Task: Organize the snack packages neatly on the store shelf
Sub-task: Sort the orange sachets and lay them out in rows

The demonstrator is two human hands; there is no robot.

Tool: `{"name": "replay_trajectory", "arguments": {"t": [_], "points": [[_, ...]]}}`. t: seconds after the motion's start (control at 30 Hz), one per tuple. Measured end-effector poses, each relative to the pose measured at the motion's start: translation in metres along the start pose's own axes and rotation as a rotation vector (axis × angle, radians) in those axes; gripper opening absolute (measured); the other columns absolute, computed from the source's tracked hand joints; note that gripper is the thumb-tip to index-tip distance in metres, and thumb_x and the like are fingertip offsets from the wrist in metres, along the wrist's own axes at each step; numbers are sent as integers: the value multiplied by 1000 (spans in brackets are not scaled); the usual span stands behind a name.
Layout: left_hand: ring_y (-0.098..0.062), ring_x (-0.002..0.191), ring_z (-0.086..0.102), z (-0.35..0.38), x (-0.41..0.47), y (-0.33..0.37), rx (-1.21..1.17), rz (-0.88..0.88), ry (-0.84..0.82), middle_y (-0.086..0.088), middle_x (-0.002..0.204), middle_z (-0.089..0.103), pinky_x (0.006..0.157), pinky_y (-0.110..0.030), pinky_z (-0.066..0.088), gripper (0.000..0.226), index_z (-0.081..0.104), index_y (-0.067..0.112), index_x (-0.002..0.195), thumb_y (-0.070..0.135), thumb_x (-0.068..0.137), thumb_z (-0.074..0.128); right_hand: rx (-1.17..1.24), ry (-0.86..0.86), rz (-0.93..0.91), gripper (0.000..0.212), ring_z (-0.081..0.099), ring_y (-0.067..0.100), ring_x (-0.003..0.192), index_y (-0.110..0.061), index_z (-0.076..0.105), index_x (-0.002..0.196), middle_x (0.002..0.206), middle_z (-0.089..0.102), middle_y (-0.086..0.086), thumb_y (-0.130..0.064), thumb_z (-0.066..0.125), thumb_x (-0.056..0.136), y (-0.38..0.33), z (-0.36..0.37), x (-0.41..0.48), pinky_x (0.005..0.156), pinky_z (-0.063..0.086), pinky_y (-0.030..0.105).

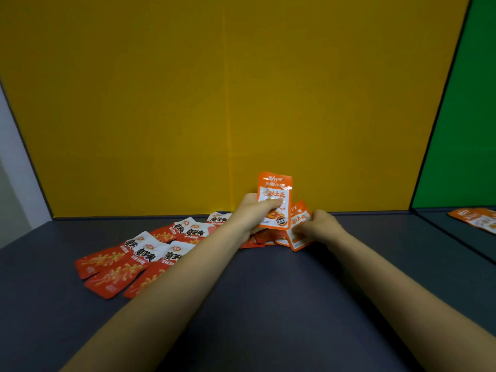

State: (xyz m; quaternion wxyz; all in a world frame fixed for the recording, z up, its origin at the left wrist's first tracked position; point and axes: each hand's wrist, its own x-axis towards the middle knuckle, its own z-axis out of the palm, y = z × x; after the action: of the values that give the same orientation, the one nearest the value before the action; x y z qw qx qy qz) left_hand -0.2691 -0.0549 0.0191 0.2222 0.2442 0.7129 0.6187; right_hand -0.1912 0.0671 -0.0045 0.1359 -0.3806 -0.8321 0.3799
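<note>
Head: orange packet (274,189) in left grip (254,208)

Right behind the fingers (306,228) stands a big yellow back panel (134,103), and there's a faint vertical seam (230,130) running down it just left of them. Far off to their right, a green panel (461,116), split from the yellow by a thin dark edge (440,103). Way out left, a pale wall (10,157).
</note>
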Motion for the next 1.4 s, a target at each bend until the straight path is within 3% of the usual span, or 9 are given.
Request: {"name": "replay_trajectory", "arguments": {"t": [0.13,0.23,0.37,0.73,0.93,1.0,1.1,1.17,1.4], "points": [[-22,89,65,16,11,-7,112,31,-16,-13,112,68,69,-26,52,24,65,8,111,18,89,60,-66,44,29,52,56,28,116,-9,46,124,129,57,11,-30,68,81,1,3,0,92,45,35],[-26,101,66,17,14,-13,226,72,-32,-12,114,69,91,-36,52,22,66,9,108,20,89,60,-71,48,33,55,55,29,118,-9,43,127,130,56,12,-27,68,81,2,3,2,92,45,35],[-26,103,65,3,17,-19,388,136,19,-9,113,69,94,-40,50,26,65,11,110,24,88,61,-58,60,37,53,54,30,118,-9,45,122,129,56,13,-26,70,79,6,0,6,92,45,35],[-29,101,65,-37,21,-21,555,27,123,-13,110,69,89,-36,50,16,65,9,98,21,88,61,51,-26,22,29,66,27,99,-13,58,96,110,69,11,-22,76,76,15,-7,25,94,51,44],[-24,83,53,-16,26,-13,769,-84,41,-5,79,53,57,-28,37,28,43,14,67,21,88,60,94,-54,28,20,68,27,95,-14,59,84,106,70,13,-17,76,74,16,-6,28,92,53,45],[-23,89,56,-8,27,-8,747,-159,10,-10,96,58,62,-29,45,17,51,5,89,18,87,63,102,-65,31,22,68,28,96,-11,60,90,107,70,12,-16,75,75,15,-6,28,92,53,45],[-29,118,54,-1,32,-3,672,-220,7,-18,134,49,94,-35,48,79,21,-5,141,16,83,70,112,-69,26,30,67,27,98,-9,61,103,111,68,13,-17,73,77,14,-6,26,92,52,44],[-30,127,48,3,32,-2,673,-243,-5,-19,143,41,102,-34,43,90,12,-4,145,15,81,72,112,-86,12,32,66,27,100,-8,59,109,114,67,12,-16,71,80,12,-5,22,92,52,41],[-34,111,61,6,28,-1,590,-265,-38,-18,127,59,89,-42,52,69,48,-1,129,11,69,81,186,-80,-31,29,64,27,105,-11,52,106,120,64,12,-14,69,83,13,-4,13,90,52,38]]}}
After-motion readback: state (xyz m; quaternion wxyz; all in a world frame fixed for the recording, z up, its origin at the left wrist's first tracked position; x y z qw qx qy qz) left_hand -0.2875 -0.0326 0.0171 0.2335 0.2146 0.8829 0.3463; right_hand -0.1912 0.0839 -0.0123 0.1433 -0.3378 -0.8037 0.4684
